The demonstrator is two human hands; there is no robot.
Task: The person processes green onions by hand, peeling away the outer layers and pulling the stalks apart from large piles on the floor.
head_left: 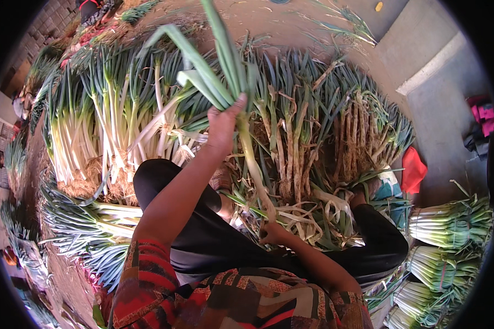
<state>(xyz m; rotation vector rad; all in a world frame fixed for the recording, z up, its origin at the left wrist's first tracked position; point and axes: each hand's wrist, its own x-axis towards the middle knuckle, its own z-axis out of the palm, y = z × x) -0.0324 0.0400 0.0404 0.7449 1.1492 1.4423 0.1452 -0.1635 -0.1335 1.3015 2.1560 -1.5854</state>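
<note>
A large green onion (251, 160) with long green leaves is in both my hands, slanting over the pile. My left hand (225, 119) grips it where the leaves meet the stalk. Lower down, my right hand (273, 233) is closed at its brownish root end. Peeled green onions with white stalks (117, 135) stand in a row on the left. To the right are unpeeled green onions with brown, dry outer layers (290, 152). Loose strips of peeled skin (308, 222) lie between my legs.
More green onions (107, 230) lie at my left. Tied bundles of green onions (440, 226) are stacked at the right, near a red cloth or bag (413, 169). A concrete step (432, 66) borders the upper right. Another person (91, 10) is at the upper left.
</note>
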